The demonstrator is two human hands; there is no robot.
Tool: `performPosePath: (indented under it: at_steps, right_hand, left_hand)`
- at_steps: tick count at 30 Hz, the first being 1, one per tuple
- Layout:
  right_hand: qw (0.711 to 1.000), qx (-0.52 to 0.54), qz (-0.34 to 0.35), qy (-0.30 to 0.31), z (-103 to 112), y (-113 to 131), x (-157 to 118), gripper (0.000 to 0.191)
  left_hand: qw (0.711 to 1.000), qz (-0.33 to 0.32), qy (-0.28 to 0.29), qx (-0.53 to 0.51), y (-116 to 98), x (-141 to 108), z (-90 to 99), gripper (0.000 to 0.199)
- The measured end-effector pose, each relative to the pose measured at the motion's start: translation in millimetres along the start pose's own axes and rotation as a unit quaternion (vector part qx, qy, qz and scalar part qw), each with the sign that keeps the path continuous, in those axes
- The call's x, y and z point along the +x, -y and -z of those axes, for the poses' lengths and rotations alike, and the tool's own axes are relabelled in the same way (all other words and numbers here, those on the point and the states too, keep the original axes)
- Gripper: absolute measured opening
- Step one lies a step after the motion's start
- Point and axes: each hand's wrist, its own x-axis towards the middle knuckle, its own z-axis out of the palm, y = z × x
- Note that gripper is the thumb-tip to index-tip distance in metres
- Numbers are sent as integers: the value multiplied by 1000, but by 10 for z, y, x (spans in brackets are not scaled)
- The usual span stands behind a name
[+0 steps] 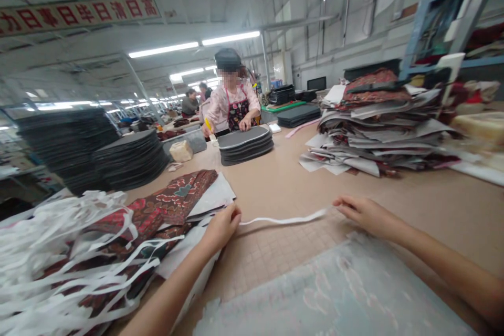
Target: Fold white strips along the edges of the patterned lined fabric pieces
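A narrow white strip [285,220] stretches across the table between my two hands, slightly wavy. My left hand [226,224] is closed on its left end, beside a pile of patterned brown and red fabric pieces [185,194]. At the strip's right end my right hand [364,215] pinches with thumb and fingers together. Nearest me lies a pale grey-blue sheet [334,289] with a faint floral pattern, below the strip. Many loose white strips [66,252] are heaped over the fabric at the left.
Across the table [271,184] a co-worker [236,100] handles a stack of dark rounded panels [246,147]. More dark stacks [129,160] stand at the left. A tall, uneven pile of paper-backed fabric [374,126] rises at the right. A pale block [181,151] sits near the far edge.
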Motion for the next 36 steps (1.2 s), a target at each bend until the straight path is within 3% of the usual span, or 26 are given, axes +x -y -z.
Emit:
performPosePath:
  at_steps: [6, 12, 22, 27, 32, 36]
  right_hand:
    - [998, -56, 0, 38, 2, -62, -8, 28]
    - [991, -118, -8, 62, -8, -153, 1, 30]
    - [989, -145, -20, -6, 71, -387, 63, 33]
    - [991, -115, -2, -73, 217, -310, 50, 35]
    - [991, -94, -8, -97, 368, -194, 8, 37]
    - [993, -83, -41, -73, 456, -328, -38, 39]
  left_hand:
    - [996, -1, 67, -55, -7, -271, -75, 15]
    - [994, 54, 79, -61, -58, -273, -210, 8]
    - [992, 45, 111, -49, -117, -286, -96, 14]
    - [985, 30, 150, -74, -114, -209, -66, 14]
    - [976, 45, 149, -150, -110, -176, -109, 9]
    - [947, 93, 139, -274, -109, -372, -33, 4]
